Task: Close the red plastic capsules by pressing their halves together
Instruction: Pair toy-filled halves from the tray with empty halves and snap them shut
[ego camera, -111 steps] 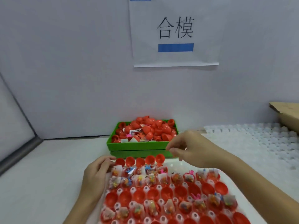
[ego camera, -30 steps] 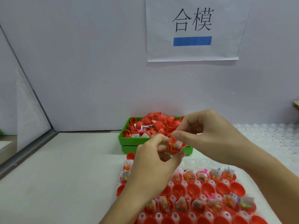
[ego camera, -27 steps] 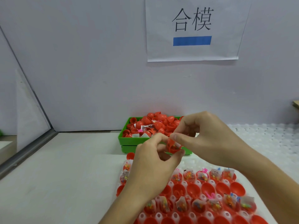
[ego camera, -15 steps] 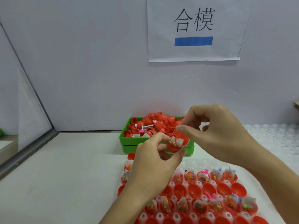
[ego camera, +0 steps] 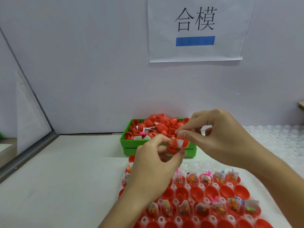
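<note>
At the far left of the frame a grey metal strip runs diagonally along the edge of the white table. Moving toward the middle, a green tray sits against the back wall, heaped with loose red capsule halves and a few small packets. In front of it, held in the air at the centre of the frame, the left hand pinches an open red capsule half between thumb and fingertips; a small toy and a clear packet show inside it. Touching it from the right, the right hand pinches the second red half with thumb and forefinger, tilted against the rim of the first; the two halves are not closed together. Below the hands, in the lower right of the frame, a white holder carries rows of red halves, some filled with packets and some bare. High on the wall, upper right, hangs a paper sign with two black characters and a blue bar.
</note>
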{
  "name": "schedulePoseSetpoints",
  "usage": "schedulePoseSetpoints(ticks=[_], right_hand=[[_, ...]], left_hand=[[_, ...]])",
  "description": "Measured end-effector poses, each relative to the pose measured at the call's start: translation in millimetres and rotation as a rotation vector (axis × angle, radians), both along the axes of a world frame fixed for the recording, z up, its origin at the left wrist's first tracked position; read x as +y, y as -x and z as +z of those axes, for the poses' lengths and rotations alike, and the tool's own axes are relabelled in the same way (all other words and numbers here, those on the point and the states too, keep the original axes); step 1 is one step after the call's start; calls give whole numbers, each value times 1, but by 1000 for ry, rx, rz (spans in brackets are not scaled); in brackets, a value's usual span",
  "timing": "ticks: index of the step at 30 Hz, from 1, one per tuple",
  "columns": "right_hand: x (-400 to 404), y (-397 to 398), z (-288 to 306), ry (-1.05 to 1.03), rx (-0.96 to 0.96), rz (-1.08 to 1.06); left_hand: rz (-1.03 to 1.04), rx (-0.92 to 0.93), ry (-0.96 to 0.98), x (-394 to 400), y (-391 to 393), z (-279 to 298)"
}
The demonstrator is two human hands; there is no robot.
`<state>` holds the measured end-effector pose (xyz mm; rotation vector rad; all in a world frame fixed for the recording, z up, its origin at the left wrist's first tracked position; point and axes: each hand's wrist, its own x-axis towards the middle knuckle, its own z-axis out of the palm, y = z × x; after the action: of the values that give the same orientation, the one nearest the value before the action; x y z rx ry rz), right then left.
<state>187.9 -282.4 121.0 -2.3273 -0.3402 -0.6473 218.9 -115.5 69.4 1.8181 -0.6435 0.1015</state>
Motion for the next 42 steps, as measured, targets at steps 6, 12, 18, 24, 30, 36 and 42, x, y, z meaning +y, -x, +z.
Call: schedulePoseSetpoints(ticks=[6,12,18,24,30,36,42], right_hand=[[-13,-6,0,-44,98,-103],[-24,-8,-15,-509,711,79],[-31,-8,-7,-420,505,175],[-25,-6,-8,-336,444,197],[-24,-7,-9,-405,421,199],[-24,-9,-10,-445,393,190],[-18,-7,-9,-478,392,230]], left_hand=[[-15,21,20,1,0,1],[-56,9,34,2,0,2],[-20,-34,-28,4,-4,1],[2,-47,-80,3,-4,-3],[-13,-64,-16,3,-4,-3],[-28,-107,46,2,-1,0],[23,-108,25,2,-2,0]])
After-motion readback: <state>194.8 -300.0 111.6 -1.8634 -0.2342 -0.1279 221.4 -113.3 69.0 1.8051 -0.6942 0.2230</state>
